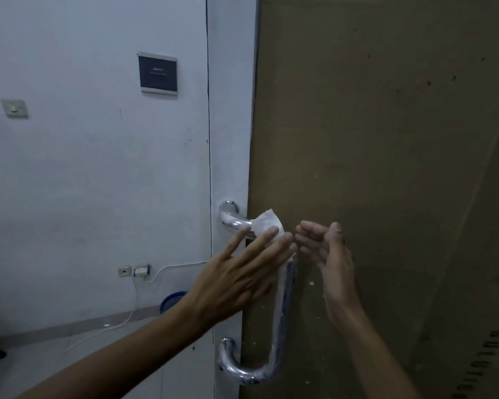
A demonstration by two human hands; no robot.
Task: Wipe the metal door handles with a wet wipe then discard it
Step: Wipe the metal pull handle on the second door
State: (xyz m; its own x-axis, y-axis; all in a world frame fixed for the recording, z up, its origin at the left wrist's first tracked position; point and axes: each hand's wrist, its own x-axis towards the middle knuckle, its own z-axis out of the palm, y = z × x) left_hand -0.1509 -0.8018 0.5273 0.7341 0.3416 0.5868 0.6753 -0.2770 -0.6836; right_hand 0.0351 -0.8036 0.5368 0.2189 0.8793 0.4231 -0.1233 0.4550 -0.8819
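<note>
Wipe [267, 224] limp, light, draped on handle [283, 306] top bend at door edge; left hand [242, 272] flat, pressing it probably; right hand [326, 249] cupped, empty. Pinch loose corner.

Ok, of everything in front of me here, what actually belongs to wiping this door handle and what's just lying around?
Part of the job:
- metal door handle
- wet wipe, draped over the handle's upper bend
- left hand, fingers straight, at the wipe
- right hand, open beside it

Just lying about:
- wall plaque
- light switch
- wall plug with white cable
- blue basket on the floor
</note>
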